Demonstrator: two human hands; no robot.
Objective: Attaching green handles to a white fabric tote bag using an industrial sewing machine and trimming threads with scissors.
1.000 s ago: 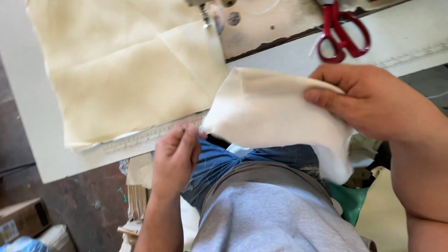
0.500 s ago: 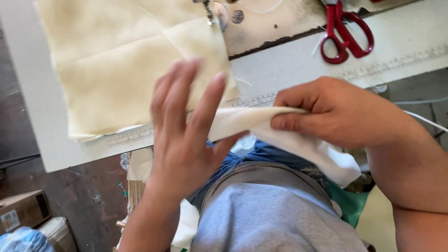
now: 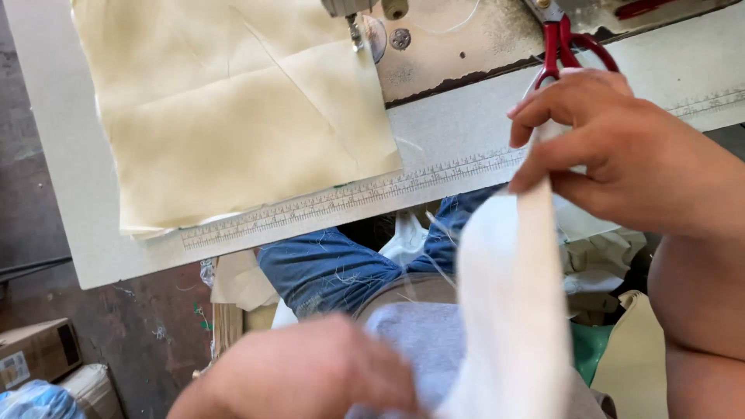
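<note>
A: Any containers in view?

B: A brown cardboard box (image 3: 35,353) sits at eight o'clock on the floor, with a blue plastic bag (image 3: 35,399) just below it. What either one holds cannot be told.

A: And what lies around the work?

B: A grey sewing table (image 3: 458,140) fills the top of the view, with a ruler strip (image 3: 349,198) along its near edge. A stack of cream fabric pieces (image 3: 233,116) lies flat at eleven o'clock, under the sewing machine needle (image 3: 355,31). Red-handled scissors (image 3: 563,46) rest at one o'clock, partly hidden behind the right hand. The person's lap, in blue jeans (image 3: 334,268), shows below the table edge.

A: What does the right hand do?

B: The right hand (image 3: 621,151), at two o'clock, pinches the top of a white cloth strip (image 3: 508,310) between thumb and curled fingers. The strip hangs taut from there toward six o'clock, over the lap.

A: And the left?

B: The left hand (image 3: 310,372) is blurred at six o'clock, right by the lower end of the strip. Whether it grips the cloth cannot be told.
</note>
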